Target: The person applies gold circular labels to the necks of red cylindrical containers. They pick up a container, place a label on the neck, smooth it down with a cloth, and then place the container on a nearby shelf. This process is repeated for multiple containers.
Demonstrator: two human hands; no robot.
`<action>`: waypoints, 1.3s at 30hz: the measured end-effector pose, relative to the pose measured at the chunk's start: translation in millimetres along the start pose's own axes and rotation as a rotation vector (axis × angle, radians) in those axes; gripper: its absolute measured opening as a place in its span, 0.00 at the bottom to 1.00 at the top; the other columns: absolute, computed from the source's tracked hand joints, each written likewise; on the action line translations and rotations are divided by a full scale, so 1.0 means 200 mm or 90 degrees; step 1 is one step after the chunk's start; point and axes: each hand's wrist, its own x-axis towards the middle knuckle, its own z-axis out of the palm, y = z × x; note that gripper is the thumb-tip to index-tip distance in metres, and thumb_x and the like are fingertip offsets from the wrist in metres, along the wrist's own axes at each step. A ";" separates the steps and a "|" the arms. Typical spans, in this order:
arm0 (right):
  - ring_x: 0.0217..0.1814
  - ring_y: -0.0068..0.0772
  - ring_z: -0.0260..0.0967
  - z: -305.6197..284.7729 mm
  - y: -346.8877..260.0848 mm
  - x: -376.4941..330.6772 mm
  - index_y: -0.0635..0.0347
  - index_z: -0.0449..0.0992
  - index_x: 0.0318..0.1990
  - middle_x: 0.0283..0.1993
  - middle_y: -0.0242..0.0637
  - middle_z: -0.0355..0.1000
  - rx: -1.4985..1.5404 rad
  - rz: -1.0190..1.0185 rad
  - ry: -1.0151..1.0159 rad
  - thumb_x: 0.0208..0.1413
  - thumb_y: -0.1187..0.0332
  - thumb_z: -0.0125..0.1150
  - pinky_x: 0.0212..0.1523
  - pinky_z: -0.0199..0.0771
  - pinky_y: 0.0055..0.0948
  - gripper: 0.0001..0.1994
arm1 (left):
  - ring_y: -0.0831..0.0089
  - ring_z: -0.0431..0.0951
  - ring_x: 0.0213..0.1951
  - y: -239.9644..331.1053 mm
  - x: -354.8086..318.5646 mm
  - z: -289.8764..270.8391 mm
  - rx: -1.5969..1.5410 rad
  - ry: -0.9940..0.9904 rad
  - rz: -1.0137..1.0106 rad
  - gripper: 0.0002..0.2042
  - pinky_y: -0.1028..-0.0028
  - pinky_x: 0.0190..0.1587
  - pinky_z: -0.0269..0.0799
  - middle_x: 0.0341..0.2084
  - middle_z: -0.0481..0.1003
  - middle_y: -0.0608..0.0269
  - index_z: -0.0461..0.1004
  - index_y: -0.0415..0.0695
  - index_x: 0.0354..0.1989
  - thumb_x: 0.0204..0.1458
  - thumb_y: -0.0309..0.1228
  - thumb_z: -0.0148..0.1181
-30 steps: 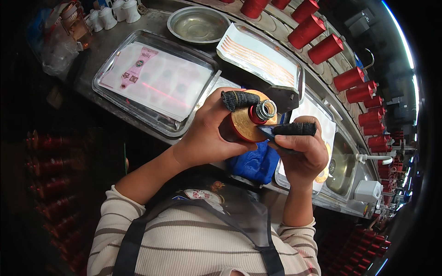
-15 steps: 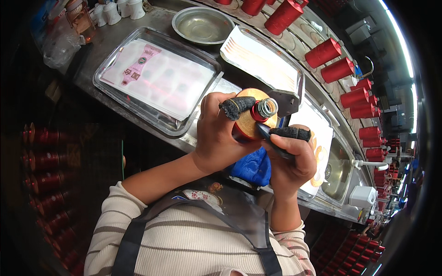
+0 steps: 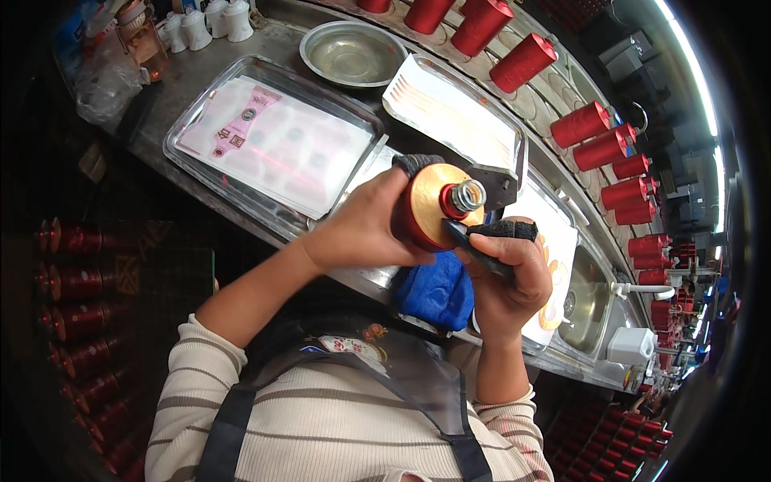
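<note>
A person in a striped top and dark apron stands at a steel workbench (image 3: 201, 88), seen from above. Their left hand (image 3: 361, 229) is wrapped around a red bottle with a gold shoulder (image 3: 426, 210), held near the centre of the view and tilted so its silver screw neck (image 3: 467, 196) points toward three o'clock. The thumb wears a dark knitted finger cot (image 3: 418, 163). The right hand (image 3: 506, 273), fingers curled tight, grips a thin dark tool (image 3: 474, 245) whose end sits against the bottle's shoulder at about five o'clock of the neck; its index finger is also covered. A blue cloth (image 3: 434, 293) lies just below both hands. At ten o'clock sits a clear tray of pink labels (image 3: 273, 145); at twelve, a round metal dish (image 3: 352, 53). Red bottles (image 3: 522, 60) line the bench from one to three o'clock. The work probably goes best with the bottle held steady and the tool pressed lightly, so the gold finish stays unmarked.
</note>
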 end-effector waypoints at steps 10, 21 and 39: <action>0.39 0.37 0.73 0.05 -0.03 -0.06 0.61 0.82 0.37 0.35 0.36 0.77 -0.006 0.002 0.016 0.37 0.86 0.73 0.44 0.70 0.32 0.17 | 0.41 0.71 0.56 -0.12 -0.08 0.12 -0.022 0.087 0.077 0.53 0.55 0.59 0.69 0.56 0.66 0.40 0.52 0.35 0.67 0.35 0.42 0.82; 0.40 0.35 0.73 0.07 -0.03 -0.09 0.61 0.82 0.37 0.36 0.36 0.78 -0.050 -0.011 0.030 0.39 0.85 0.74 0.43 0.71 0.30 0.16 | 0.47 0.69 0.59 -0.17 -0.07 0.26 0.067 0.216 0.186 0.57 0.56 0.60 0.68 0.59 0.64 0.43 0.47 0.37 0.70 0.36 0.44 0.82; 0.40 0.35 0.72 0.07 -0.04 -0.12 0.62 0.81 0.36 0.37 0.38 0.77 -0.045 -0.025 0.027 0.38 0.86 0.75 0.41 0.71 0.28 0.16 | 0.45 0.63 0.67 -0.31 -0.10 0.16 0.025 0.227 0.390 0.52 0.56 0.66 0.64 0.67 0.59 0.42 0.54 0.44 0.72 0.38 0.43 0.82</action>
